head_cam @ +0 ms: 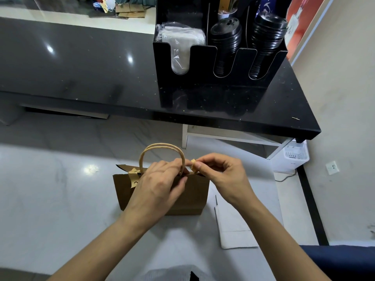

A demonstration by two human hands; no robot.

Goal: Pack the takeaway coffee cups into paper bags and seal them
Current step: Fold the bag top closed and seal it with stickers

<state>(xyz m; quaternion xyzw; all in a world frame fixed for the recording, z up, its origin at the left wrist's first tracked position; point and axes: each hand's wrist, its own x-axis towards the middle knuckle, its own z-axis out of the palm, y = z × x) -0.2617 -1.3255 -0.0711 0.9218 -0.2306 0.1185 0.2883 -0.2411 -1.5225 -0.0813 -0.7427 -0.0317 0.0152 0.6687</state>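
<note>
A brown paper bag with twisted paper handles stands upright on the white marble counter. My left hand grips the bag's top edge by the handles, thumb and fingers curled over the rim. My right hand pinches a small tan sticker or tape piece just above the bag's right top corner. Another tan sticker is stuck over the left part of the rim. The bag's contents are hidden; no cups show.
A black organiser on the raised black counter holds two stacks of black lids and wrapped white items. A white appliance sits low at right. A white flat panel lies right of the bag.
</note>
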